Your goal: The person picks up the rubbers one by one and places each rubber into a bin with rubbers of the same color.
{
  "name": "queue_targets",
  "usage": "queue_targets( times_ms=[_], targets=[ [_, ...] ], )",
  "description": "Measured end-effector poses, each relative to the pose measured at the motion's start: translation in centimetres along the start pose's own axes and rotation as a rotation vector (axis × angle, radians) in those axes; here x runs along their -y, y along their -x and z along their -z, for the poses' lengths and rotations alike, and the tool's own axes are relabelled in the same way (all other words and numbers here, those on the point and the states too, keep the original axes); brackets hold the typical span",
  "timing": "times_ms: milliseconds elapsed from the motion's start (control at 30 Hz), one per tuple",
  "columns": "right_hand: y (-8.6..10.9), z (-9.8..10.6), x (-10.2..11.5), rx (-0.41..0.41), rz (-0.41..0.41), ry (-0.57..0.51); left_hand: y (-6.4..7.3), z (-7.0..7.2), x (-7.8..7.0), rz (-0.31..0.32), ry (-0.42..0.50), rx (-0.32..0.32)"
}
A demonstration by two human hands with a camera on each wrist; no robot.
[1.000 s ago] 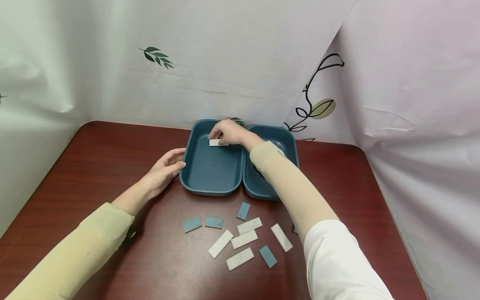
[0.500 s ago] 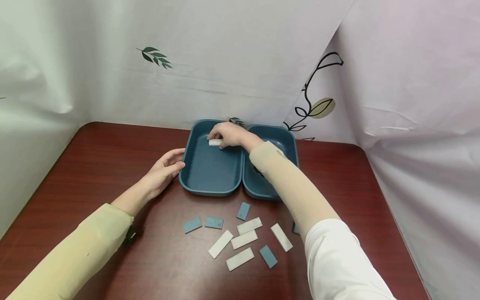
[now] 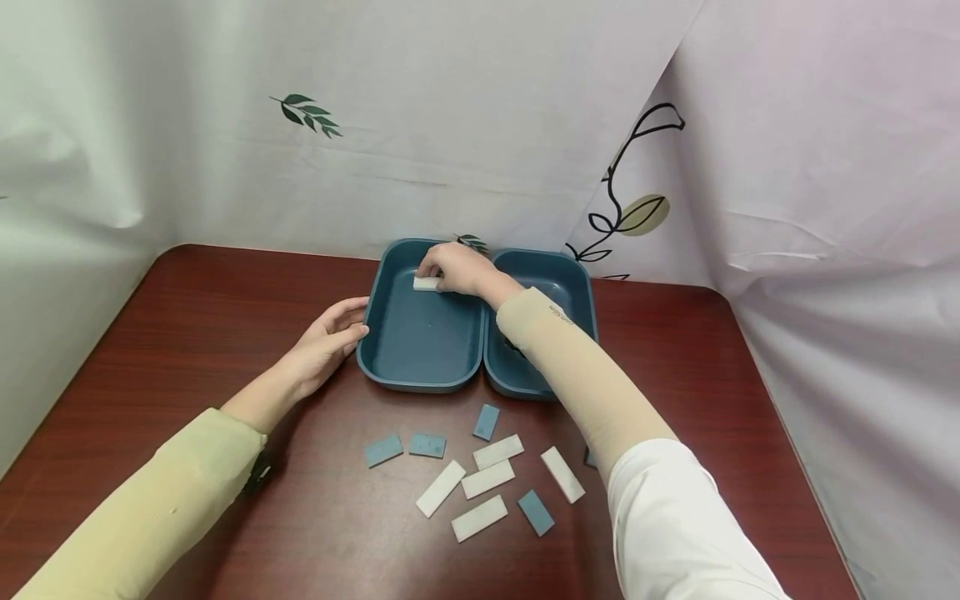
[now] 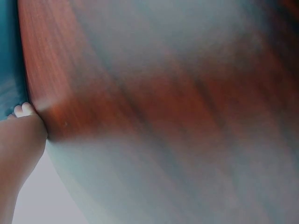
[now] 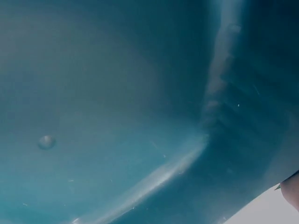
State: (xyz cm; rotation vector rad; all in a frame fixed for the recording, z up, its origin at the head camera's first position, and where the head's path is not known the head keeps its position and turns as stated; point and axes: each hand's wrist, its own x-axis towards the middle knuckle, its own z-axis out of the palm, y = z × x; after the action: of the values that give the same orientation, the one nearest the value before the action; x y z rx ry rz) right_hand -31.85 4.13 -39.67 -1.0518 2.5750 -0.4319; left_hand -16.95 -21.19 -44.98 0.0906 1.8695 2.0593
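Observation:
In the head view my right hand [image 3: 462, 268] reaches into the left blue tray [image 3: 420, 380], near its back edge. Its fingertips pinch a white rectangular tile [image 3: 426, 284], low over the tray's floor; whether the tile touches the floor I cannot tell. My left hand [image 3: 327, 346] lies against the outside of the same tray's left wall, thumb by the rim. In the left wrist view, left fingertips [image 4: 24, 110] meet the blue wall. The right wrist view holds mostly the inside of a blue tray [image 5: 117, 93], with no tile visible.
A second blue tray [image 3: 517, 388] stands directly to the right, partly covered by the right forearm. On the dark red table [image 3: 300, 517] before the trays lie several white tiles [image 3: 480, 518] and several blue-grey tiles [image 3: 536, 512]. A white patterned curtain [image 3: 450, 125] hangs behind.
My right hand and the white tile have shifted only slightly within the left tray. The left hand stays against the tray's side, and the tiles on the table lie as before.

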Motion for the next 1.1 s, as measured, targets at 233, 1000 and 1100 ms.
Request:
queue_targets(
  times_ms=[233,1000,1100],
  targets=[
    [-0.18,-0.28,0.08,-0.015,-0.025,0.015,0.06,0.09,-0.06,0.002,-0.011,0.003],
    [0.06,-0.19,0.31,-0.045,-0.042,0.003,0.07,-0.04,-0.07,0.014,-0.009,-0.005],
    [0.13,-0.02,0.34,-0.064,-0.038,-0.009,0.02,-0.02,-0.05,0.008,-0.006,-0.001]
  ],
)
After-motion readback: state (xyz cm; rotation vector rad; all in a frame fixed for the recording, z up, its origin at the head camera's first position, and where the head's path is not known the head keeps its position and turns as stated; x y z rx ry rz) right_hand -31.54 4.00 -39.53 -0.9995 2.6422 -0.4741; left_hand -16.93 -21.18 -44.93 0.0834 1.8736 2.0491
